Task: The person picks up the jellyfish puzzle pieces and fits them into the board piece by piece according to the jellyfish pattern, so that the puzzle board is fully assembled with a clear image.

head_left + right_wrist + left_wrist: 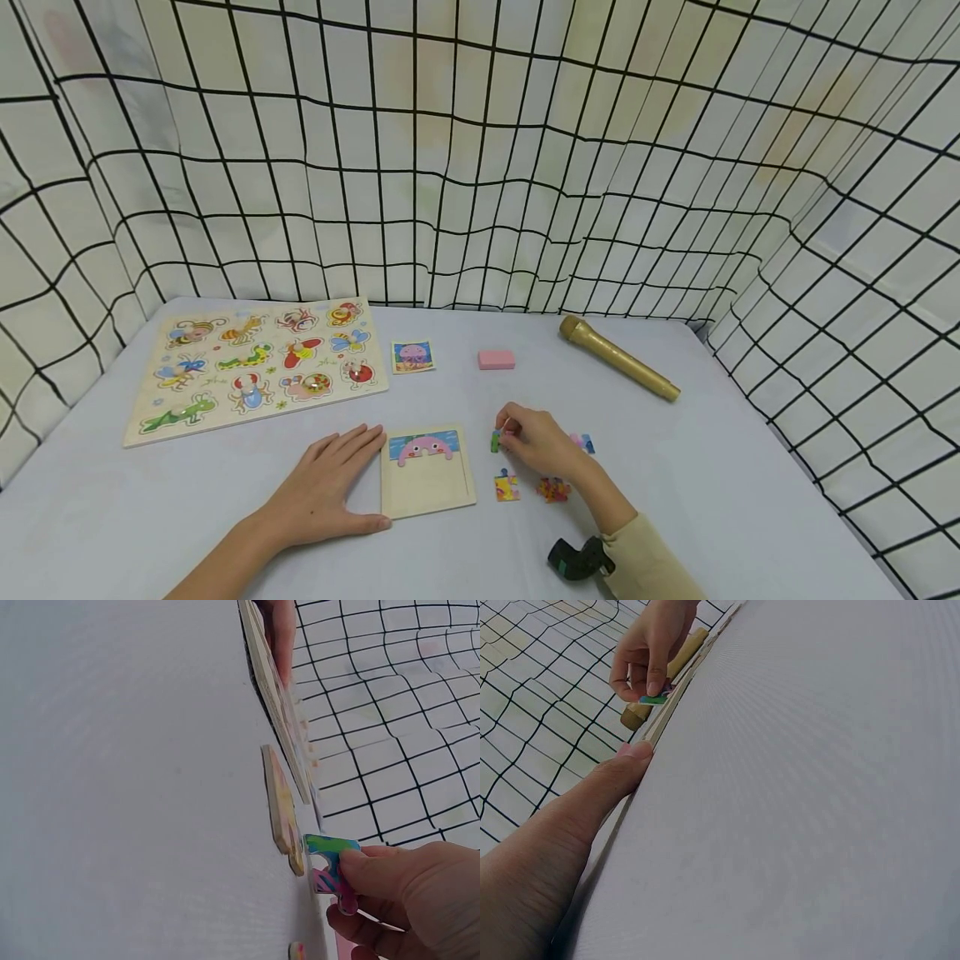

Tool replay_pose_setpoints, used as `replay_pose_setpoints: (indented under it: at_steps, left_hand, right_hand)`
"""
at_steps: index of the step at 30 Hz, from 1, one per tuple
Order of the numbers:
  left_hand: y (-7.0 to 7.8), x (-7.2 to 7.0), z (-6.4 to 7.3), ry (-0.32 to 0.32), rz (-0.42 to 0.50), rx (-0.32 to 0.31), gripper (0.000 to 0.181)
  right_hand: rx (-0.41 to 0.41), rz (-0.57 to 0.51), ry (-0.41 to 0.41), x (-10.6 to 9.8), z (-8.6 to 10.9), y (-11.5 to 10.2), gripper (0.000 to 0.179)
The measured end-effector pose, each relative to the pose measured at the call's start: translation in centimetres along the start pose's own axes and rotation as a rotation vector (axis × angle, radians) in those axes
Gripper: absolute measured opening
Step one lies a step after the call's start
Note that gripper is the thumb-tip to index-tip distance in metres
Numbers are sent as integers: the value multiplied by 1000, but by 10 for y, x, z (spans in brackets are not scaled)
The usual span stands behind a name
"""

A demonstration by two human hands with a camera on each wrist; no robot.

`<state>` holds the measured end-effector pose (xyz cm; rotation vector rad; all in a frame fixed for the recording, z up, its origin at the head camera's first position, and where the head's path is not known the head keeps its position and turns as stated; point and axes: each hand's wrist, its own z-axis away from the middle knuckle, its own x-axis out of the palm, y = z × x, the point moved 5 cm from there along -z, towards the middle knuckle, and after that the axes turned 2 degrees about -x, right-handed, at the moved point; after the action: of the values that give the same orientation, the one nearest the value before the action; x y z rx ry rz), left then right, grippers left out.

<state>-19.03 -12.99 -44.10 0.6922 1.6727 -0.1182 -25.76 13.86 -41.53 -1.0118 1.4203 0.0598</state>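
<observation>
My right hand [542,442] pinches a green, blue and pink jigsaw piece [330,851] between thumb and fingers, to the right of a square wooden puzzle tray [427,492]. In the tray's top part sits a pink-and-blue picture section [426,447]; bare wood shows below it. My left hand [330,487] lies with straight fingers along the tray's left side, thumb at its lower left corner. A yellow jigsaw piece [506,487] and a red-orange one [553,489] lie below my right hand. Behind that hand a pink-and-blue piece [587,443] is partly hidden.
A large wooden insect puzzle board [258,367] lies at the back left. Beyond the tray are a small octopus picture card [412,357], a pink block [497,359] and a gold microphone [619,358]. A black grid net [450,167] over white cloth encloses the table.
</observation>
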Motion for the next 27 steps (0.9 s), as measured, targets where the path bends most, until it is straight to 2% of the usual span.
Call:
replay_pose_setpoints:
  at_steps: [11, 17, 27]
  left_hand:
    - [1, 0, 0, -6, 2, 0, 104]
    - [1, -1, 0, -1, 2, 1, 103]
    - [1, -1, 0, 0, 10, 0, 104]
  right_hand:
    - [-64, -6, 47, -3, -4, -8, 13]
    - [-69, -62, 35, 1, -11, -16, 14]
    - [-90, -96, 21, 10, -24, -32, 11]
